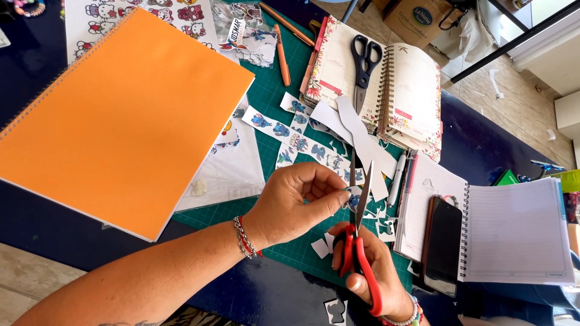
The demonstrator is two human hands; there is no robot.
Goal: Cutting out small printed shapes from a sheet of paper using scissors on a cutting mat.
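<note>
Sticker [352,197] in left hand [294,202], btwn scissors [360,241].

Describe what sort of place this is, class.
Probably a home craft desk: a green cutting mat, red-handled scissors in the right hand trimming a small sticker, and paper scraps about.

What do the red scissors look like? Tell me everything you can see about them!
The red scissors have shiny red plastic loop handles and two slim grey metal blades. The right hand grips the handles from below. The blades point up, away from the person, slightly parted around a small blue cartoon sticker that the left hand pinches. They hang just above the green cutting mat, among white paper scraps.
</note>
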